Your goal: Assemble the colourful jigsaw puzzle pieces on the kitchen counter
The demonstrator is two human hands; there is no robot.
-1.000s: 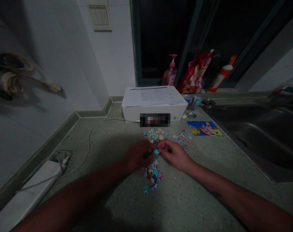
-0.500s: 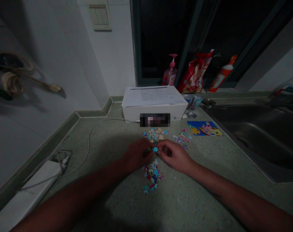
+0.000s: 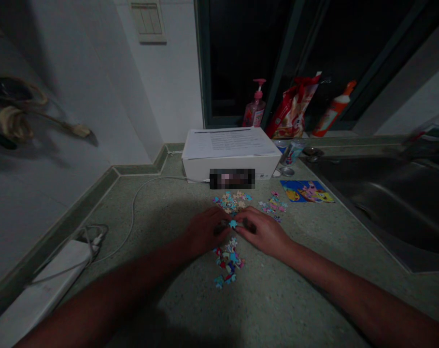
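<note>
A light-blue jigsaw puzzle piece (image 3: 233, 224) is between the fingertips of both hands, over the middle of the counter. My left hand (image 3: 207, 229) pinches it from the left, and my right hand (image 3: 261, 229) from the right. Just beyond the fingers lies a pile of loose puzzle pieces (image 3: 238, 195), partly hidden by the hands. A smaller group of puzzle pieces (image 3: 274, 205) lies to the right. Nearer to me, a cluster of colourful puzzle pieces (image 3: 229, 263) stretches below the hands; whether they are joined I cannot tell.
A white box (image 3: 231, 152) with a printed sheet on top stands at the back. A cartoon picture card (image 3: 306, 191) lies by the sink (image 3: 393, 203). At the left is a white power strip (image 3: 41, 285) with a cable. A can (image 3: 293, 152) leans beside the box.
My right hand's fingers have closed in slightly around the light-blue puzzle piece. The view has shifted very slightly; the piles lie as before.
</note>
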